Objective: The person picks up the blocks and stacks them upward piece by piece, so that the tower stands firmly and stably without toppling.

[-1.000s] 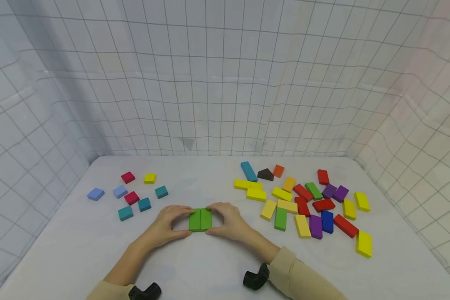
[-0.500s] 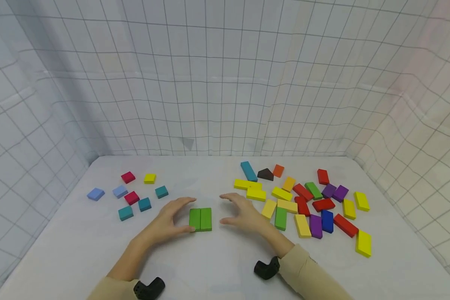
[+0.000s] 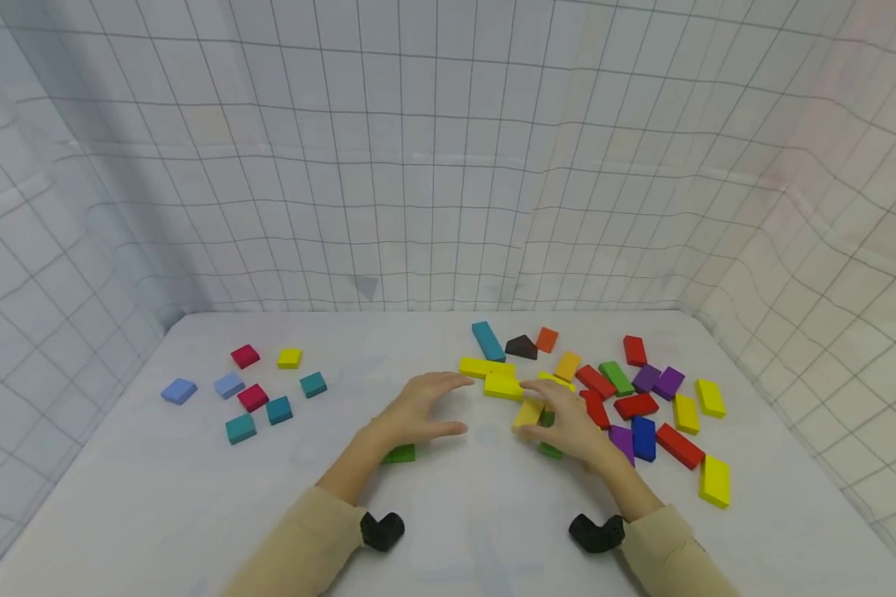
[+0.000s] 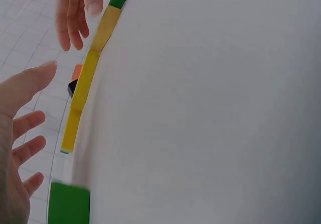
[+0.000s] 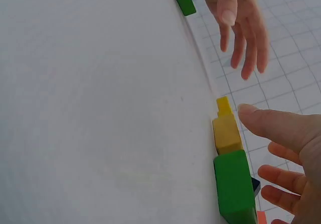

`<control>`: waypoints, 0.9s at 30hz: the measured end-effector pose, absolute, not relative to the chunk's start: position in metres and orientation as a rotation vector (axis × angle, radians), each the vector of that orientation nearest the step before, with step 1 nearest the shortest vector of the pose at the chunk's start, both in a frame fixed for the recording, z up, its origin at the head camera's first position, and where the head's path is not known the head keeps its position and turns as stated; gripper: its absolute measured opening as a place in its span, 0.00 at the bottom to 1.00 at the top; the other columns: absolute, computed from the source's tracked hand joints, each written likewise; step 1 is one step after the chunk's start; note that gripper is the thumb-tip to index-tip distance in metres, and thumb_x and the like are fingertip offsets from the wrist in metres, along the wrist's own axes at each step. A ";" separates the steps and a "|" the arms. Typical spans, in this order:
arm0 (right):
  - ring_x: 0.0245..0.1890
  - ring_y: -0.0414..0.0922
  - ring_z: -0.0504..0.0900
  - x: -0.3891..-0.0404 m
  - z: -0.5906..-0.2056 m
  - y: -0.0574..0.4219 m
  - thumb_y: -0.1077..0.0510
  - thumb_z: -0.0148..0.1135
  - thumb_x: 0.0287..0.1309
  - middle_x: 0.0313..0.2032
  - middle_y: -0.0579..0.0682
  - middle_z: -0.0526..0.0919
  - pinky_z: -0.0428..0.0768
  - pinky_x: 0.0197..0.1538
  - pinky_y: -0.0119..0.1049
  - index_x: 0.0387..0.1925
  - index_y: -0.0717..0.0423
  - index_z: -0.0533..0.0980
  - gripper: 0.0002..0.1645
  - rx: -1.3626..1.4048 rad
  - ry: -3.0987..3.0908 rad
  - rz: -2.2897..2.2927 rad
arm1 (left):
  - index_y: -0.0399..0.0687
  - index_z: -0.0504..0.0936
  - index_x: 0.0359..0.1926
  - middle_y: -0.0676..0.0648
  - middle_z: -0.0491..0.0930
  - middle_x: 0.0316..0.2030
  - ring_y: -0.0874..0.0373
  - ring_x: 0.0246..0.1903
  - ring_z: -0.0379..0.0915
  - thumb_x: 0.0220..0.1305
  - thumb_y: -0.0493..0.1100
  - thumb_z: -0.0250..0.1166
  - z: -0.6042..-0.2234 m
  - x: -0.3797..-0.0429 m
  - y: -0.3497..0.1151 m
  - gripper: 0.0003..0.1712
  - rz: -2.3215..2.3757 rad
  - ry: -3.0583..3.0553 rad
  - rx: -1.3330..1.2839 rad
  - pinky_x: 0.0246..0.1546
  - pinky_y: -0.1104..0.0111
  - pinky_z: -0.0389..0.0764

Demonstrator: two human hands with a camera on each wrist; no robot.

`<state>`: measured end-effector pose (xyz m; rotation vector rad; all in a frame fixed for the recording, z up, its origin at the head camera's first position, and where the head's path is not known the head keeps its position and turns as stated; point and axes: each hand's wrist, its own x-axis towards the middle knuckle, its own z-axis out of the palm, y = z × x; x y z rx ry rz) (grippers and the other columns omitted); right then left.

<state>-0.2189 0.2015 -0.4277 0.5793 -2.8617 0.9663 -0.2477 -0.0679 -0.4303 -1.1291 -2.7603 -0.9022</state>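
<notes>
My left hand (image 3: 418,410) hangs in the air with thumb and fingers apart, holding nothing. Behind it the pair of green blocks (image 3: 403,453) lies on the table, mostly hidden in the head view; one green block (image 4: 69,204) shows low in the left wrist view. My right hand (image 3: 567,421) is over the near left side of the colored blocks. Its spread thumb and fingers are around a pale yellow block (image 3: 528,412), apart from it as far as I can see. A green block (image 3: 550,450) is partly covered by that hand. In the right wrist view the fingers (image 5: 281,181) grip nothing.
Red, purple, blue and yellow blocks lie scattered to the right, such as a red block (image 3: 679,446). Yellow blocks (image 3: 504,385) and a dark block (image 3: 521,347) lie farther back. Small teal, pink and light blue blocks (image 3: 178,391) are on the left. Gridded white cloth (image 3: 433,207) surrounds the table.
Both hands held the sides of the green pair, then let go. They have moved right, the right hand to the pale yellow block, the left hand past the pair. The head view has shifted slightly.
</notes>
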 end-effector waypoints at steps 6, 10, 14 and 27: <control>0.59 0.55 0.63 -0.217 -0.428 0.209 0.48 0.71 0.43 0.57 0.55 0.71 0.56 0.58 0.64 0.57 0.53 0.70 0.38 0.548 -2.924 0.943 | 0.51 0.67 0.62 0.49 0.67 0.61 0.52 0.62 0.59 0.53 0.56 0.66 -0.431 -0.255 -0.032 0.37 -0.867 -2.811 -1.142 0.61 0.52 0.58; 0.59 0.55 0.64 -0.217 -0.429 0.210 0.47 0.72 0.42 0.57 0.55 0.72 0.56 0.57 0.63 0.56 0.53 0.72 0.37 0.542 -2.935 0.941 | 0.52 0.67 0.63 0.49 0.66 0.62 0.53 0.63 0.57 0.53 0.57 0.65 -0.434 -0.258 -0.016 0.37 -0.872 -2.846 -1.126 0.62 0.53 0.57; 0.59 0.54 0.65 -0.218 -0.431 0.212 0.47 0.71 0.43 0.57 0.55 0.72 0.57 0.57 0.61 0.54 0.54 0.73 0.35 0.546 -2.943 0.905 | 0.52 0.67 0.63 0.49 0.65 0.63 0.53 0.63 0.56 0.54 0.58 0.63 -0.438 -0.260 -0.008 0.37 -0.824 -2.868 -1.102 0.63 0.53 0.56; 0.60 0.55 0.64 -0.219 -0.433 0.218 0.47 0.70 0.44 0.57 0.55 0.72 0.54 0.59 0.63 0.54 0.54 0.73 0.34 0.557 -2.938 0.982 | 0.50 0.69 0.62 0.47 0.62 0.64 0.51 0.63 0.56 0.57 0.56 0.60 -0.437 -0.257 -0.010 0.32 -0.582 -2.907 -1.124 0.64 0.57 0.56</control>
